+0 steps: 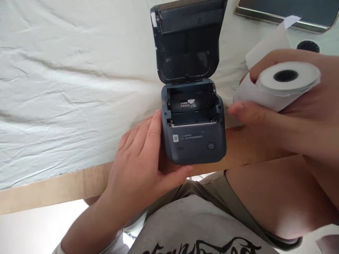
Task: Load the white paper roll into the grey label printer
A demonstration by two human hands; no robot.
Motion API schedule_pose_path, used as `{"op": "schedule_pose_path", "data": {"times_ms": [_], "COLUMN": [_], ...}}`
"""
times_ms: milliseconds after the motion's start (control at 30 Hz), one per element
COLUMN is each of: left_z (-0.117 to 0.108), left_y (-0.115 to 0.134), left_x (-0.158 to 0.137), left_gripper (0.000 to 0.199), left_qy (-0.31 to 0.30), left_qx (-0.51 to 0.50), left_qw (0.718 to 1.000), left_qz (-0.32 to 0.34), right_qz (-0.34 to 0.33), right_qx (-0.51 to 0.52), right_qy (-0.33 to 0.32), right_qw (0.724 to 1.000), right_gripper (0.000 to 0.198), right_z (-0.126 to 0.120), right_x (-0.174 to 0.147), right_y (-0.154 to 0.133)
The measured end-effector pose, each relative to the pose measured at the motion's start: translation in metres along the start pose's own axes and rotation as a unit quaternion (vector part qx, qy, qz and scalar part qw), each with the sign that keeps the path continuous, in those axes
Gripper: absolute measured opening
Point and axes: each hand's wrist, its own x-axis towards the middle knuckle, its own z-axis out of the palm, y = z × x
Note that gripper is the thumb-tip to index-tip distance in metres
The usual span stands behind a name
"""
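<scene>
A dark blue label printer (194,146) sits at the table's near edge. Its lid (186,46) is swung up and back, so the paper bay (190,102) shows with no roll inside. My left hand (140,155) grips the printer, fingers along its left side and thumb at its front. To the right of the printer, my right hand (267,120) is closed around a white paper roll (304,79) with a dark hollow core. A loose strip of paper (267,46) runs off the roll, up past the fingers.
A pale wrinkled cloth (66,77) covers the table, whose bare wooden edge (58,185) shows in front of me. At the upper right lies a dark flat device (296,14) with a shiny rim. Beside my right hand is a small black round object (308,46).
</scene>
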Motion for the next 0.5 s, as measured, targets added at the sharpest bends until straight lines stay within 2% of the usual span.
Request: {"op": "schedule_pose_path", "data": {"times_ms": [67, 167, 233, 367, 500], "left_z": [0.0, 0.0, 0.0, 0.002, 0.007], "left_y": [0.0, -0.001, -0.001, 0.002, 0.005], "left_x": [0.0, -0.001, -0.001, -0.001, -0.003], "left_gripper": [0.106, 0.106, 0.104, 0.099, 0.1], "left_qy": [0.0, 0.003, 0.005, 0.006, 0.032], "left_qx": [0.004, 0.011, 0.014, 0.019, 0.023], "left_qw": [1.0, 1.0, 1.0, 1.0, 0.999], "left_qz": [-0.001, 0.001, 0.005, 0.006, -0.003], "right_qz": [-0.009, 0.029, 0.029, -0.027, 0.013], "right_qx": [0.006, -0.003, -0.025, -0.089, -0.086], "right_qy": [0.018, -0.009, -0.01, 0.021, -0.04], "right_qw": [1.0, 1.0, 0.999, 0.995, 0.995], "right_gripper": [0.048, 0.036, 0.043, 0.054, 0.061], "right_z": [0.004, 0.005, 0.003, 0.003, 0.004], "right_x": [0.002, 0.001, -0.001, 0.001, 0.009], "right_y": [-0.001, -0.003, -0.003, 0.004, -0.001]}}
